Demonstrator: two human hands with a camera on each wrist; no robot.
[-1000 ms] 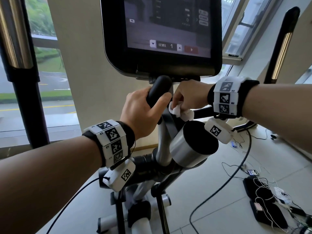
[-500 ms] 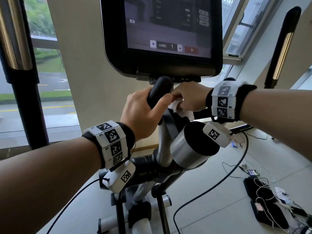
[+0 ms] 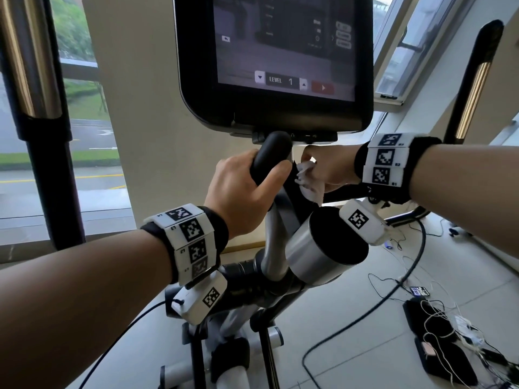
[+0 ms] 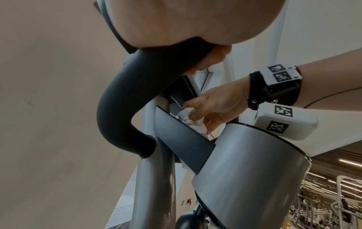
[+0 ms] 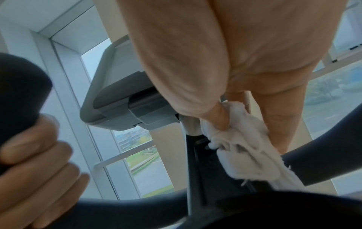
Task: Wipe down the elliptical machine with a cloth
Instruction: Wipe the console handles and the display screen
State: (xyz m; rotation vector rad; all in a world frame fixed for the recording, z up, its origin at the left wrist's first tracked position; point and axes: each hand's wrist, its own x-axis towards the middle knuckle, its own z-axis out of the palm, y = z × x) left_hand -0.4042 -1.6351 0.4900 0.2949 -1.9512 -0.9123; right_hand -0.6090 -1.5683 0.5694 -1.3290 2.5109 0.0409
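Observation:
My left hand point(image 3: 247, 189) grips the black curved handlebar point(image 3: 271, 155) of the elliptical machine, just under its console screen point(image 3: 280, 51). The same handlebar point(image 4: 125, 93) bends down to the grey post in the left wrist view. My right hand point(image 3: 328, 167) pinches a crumpled white cloth point(image 3: 307, 182) and presses it against the dark centre post below the console. In the right wrist view the cloth point(image 5: 240, 148) is bunched between thumb and fingers against the post. The left wrist view shows the cloth point(image 4: 192, 120) behind a dark bracket point(image 4: 182, 142).
A silver cup holder point(image 3: 325, 248) sits just below my right wrist. Tall moving arm handles stand at the left point(image 3: 28, 80) and right point(image 3: 474, 88). Cables and black devices point(image 3: 443, 338) lie on the floor at the lower right. Windows lie behind.
My right hand with the cloth has moved up along the centre post toward the console's underside. My left hand has kept its grip on the handlebar.

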